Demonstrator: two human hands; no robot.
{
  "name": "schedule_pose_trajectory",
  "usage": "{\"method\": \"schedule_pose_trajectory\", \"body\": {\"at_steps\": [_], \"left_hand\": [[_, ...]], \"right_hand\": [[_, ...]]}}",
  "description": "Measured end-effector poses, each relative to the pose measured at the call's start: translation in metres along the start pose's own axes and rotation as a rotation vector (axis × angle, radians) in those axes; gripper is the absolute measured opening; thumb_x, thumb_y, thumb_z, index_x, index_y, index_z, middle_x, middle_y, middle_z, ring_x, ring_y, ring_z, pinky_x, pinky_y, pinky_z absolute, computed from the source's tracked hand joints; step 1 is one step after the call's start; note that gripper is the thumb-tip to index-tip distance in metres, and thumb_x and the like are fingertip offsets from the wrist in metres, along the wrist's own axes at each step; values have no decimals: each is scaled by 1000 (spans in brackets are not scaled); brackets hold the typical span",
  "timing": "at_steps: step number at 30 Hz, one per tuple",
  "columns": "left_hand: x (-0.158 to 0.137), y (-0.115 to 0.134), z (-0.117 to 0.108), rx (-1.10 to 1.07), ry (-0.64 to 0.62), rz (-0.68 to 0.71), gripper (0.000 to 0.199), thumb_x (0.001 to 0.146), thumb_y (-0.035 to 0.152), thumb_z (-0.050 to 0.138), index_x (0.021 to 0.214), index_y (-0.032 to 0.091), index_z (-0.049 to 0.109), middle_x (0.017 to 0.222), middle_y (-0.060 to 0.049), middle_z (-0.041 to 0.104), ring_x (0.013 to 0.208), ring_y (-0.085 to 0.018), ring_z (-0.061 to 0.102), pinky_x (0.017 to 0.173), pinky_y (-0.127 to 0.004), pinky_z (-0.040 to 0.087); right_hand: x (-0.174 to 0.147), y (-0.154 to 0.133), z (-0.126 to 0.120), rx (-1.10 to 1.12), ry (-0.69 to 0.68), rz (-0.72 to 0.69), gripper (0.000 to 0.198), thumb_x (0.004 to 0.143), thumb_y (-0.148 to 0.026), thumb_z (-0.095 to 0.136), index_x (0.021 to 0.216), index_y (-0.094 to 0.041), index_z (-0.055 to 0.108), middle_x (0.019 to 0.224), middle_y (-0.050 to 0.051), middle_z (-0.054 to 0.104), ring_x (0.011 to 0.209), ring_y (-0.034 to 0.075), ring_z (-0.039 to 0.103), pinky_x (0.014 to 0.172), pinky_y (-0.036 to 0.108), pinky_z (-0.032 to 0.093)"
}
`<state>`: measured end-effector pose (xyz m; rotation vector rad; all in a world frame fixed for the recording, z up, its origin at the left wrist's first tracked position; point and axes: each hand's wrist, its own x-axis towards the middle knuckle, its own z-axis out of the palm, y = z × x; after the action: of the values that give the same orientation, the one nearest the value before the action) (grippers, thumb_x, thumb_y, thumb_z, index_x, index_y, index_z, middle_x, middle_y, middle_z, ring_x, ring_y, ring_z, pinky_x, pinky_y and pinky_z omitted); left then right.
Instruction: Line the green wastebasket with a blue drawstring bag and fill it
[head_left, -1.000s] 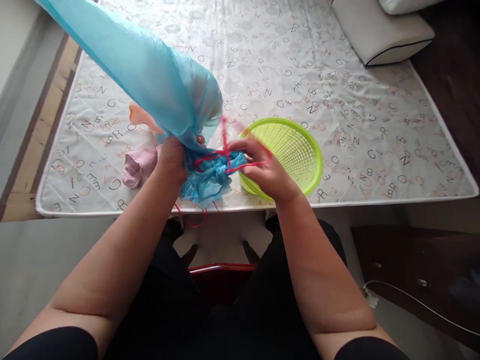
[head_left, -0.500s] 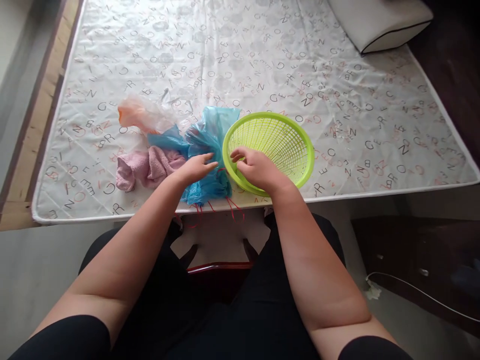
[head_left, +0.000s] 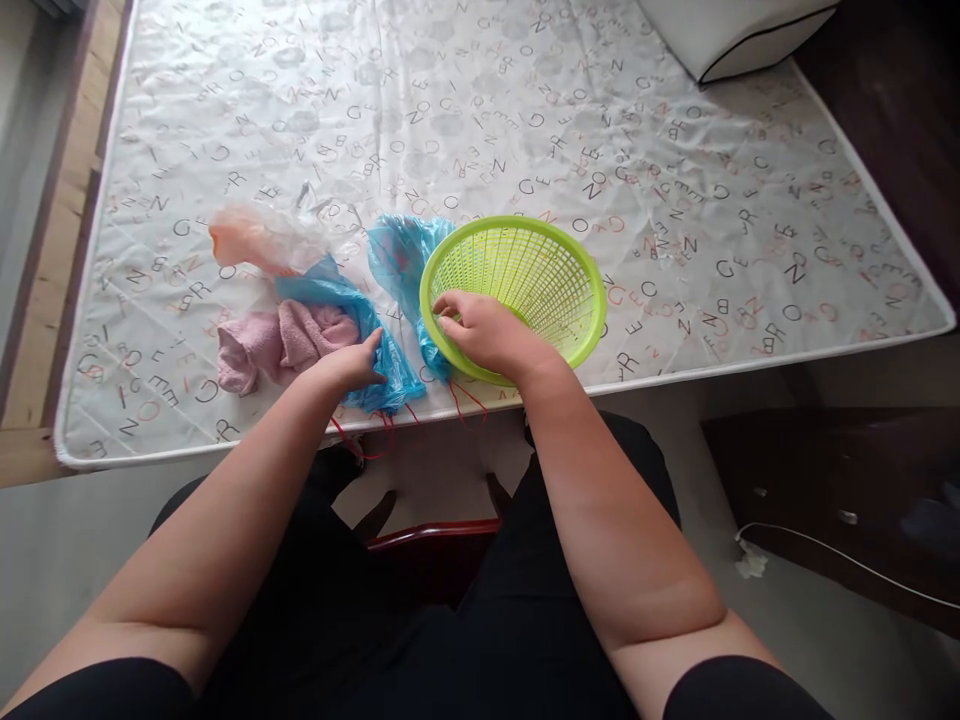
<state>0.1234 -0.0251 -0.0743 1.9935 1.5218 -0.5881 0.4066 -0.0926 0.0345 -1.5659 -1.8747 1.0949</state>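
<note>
My left hand (head_left: 354,367) lies at the edge of a blue plastic bag (head_left: 390,365), thumb raised and apart from the fingers; some fingertips are hidden. Beside it, a crumpled pink cloth (head_left: 255,345) rests on the mattress. My right hand (head_left: 484,330) is over the near left side of a lime-green mesh basket (head_left: 592,325), its fingers loosely bent with a gap to the thumb. Nothing shows between them. Another blue plastic bag (head_left: 405,255) lies against the basket's left side. Red drawstrings (head_left: 457,400) trail from the bags over the mattress's front edge.
A white mattress (head_left: 712,330) printed with letters spreads before me. Behind the cloth lies a clear and orange plastic bag (head_left: 259,235). A white pillow-like item (head_left: 739,40) is at the far right. Below the edge are a dark red chair (head_left: 439,545) and a white cable (head_left: 862,575).
My left hand has moved left and nearer to me. The blue plastic has parted into two pieces with a gap between them. My right hand stays at the basket. The view has shifted slightly.
</note>
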Motion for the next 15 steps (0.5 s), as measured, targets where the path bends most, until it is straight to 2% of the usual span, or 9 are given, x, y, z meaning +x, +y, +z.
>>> {"method": "schedule_pose_trajectory", "body": {"at_steps": [1, 3, 5, 6, 8, 11, 13, 15], "left_hand": [[2, 1, 2, -19, 34, 19, 106, 75, 31, 92, 169, 13, 48, 123, -20, 82, 108, -37, 78, 95, -40, 56], [3, 3, 2, -61, 101, 24, 65, 79, 24, 85, 142, 13, 73, 100, -10, 82, 97, -31, 76, 91, -36, 56], [1, 4, -7, -102, 155, 28, 27, 87, 23, 74, 110, 14, 83, 76, -3, 73, 83, -24, 71, 84, -32, 55], [-2, 4, -13, -136, 182, 28, 20, 88, 22, 69, 100, 15, 83, 67, -2, 67, 75, -22, 68, 79, -31, 54], [-12, 7, -30, -271, 249, 14, 19, 88, 23, 64, 91, 18, 82, 59, -2, 60, 63, -21, 62, 69, -33, 52], [-30, 15, -54, -712, 419, -45, 19, 80, 24, 67, 92, 20, 81, 60, -2, 59, 55, -20, 55, 59, -34, 49], [-41, 23, -66, -961, 504, -72, 21, 78, 22, 67, 94, 20, 80, 64, -3, 60, 55, -18, 54, 55, -31, 47], [-50, 30, -75, -1166, 534, -87, 20, 79, 19, 68, 96, 19, 78, 68, -3, 60, 55, -15, 52, 52, -27, 44]], "right_hand": [[0, 0, 1, 0, 4, -3, 21, 107, -25, 54, 115, -22, 72, 126, 10, 80, 115, 25, 73, 105, 39, 55], [1, 0, 2, -3, 14, -21, 19, 107, -26, 54, 112, -22, 72, 122, 9, 80, 111, 25, 73, 103, 39, 55], [2, 0, 3, -3, 49, -51, 18, 106, -26, 55, 110, -21, 72, 120, 10, 79, 110, 25, 72, 102, 41, 55], [3, 1, 3, -2, 83, -68, 18, 106, -25, 55, 110, -21, 72, 120, 10, 79, 110, 25, 72, 103, 41, 55], [5, 2, 4, -1, 177, -100, 17, 105, -22, 55, 110, -20, 71, 120, 10, 77, 110, 24, 71, 103, 41, 55], [5, 0, 5, -5, 290, -164, 18, 104, -22, 55, 114, -21, 70, 120, 9, 75, 110, 23, 69, 101, 41, 55], [2, -5, 7, -43, 283, -241, 17, 104, -27, 61, 119, -22, 69, 122, 9, 75, 115, 25, 68, 105, 43, 54], [-2, -10, 11, -131, 239, -311, 27, 101, -34, 72, 126, -23, 69, 129, 10, 74, 125, 28, 65, 112, 46, 50]]}}
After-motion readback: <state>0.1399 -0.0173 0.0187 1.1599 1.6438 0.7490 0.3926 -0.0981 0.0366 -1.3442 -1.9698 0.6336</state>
